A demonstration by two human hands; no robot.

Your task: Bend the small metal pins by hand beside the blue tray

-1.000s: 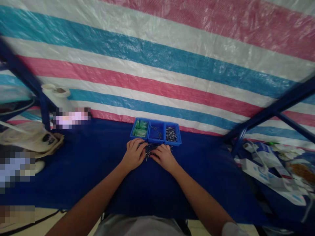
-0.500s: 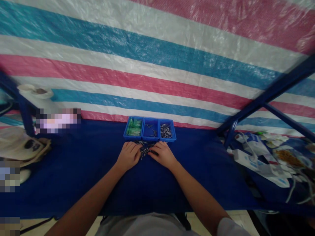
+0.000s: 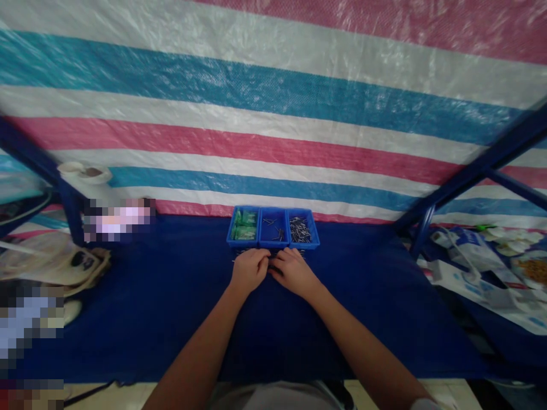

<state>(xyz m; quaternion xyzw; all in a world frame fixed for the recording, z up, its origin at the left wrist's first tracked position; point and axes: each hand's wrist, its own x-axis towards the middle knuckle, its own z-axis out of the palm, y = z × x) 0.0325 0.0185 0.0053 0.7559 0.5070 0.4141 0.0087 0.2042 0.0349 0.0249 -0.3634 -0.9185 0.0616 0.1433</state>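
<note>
My left hand point(image 3: 250, 271) and my right hand point(image 3: 296, 273) are side by side on the blue cloth, fingers curled and thumbs turned inward. A loose row of thin, dark metal pins point(image 3: 301, 252) lies under and just beyond the fingertips, against the front of three joined blue trays. My hands hide most of this row, and what the fingers pinch is too small to make out. The left tray point(image 3: 230, 240) holds green packets point(image 3: 245, 226). In the middle tray point(image 3: 270, 229) are several scattered pins, while the right tray point(image 3: 315, 234) contains a dense heap of them.
A striped plastic sheet point(image 3: 273, 122) hangs behind the table. Blue frame bars point(image 3: 448, 185) slope down at both sides. A white power strip point(image 3: 459, 282) with cables and bags is at right; a bag point(image 3: 51, 262) and white rolls point(image 3: 85, 173) are at left.
My hands have moved closer together and toward the trays. The pins that were spread in a pile between them are now gathered along the trays' front. The camera view has shifted left.
</note>
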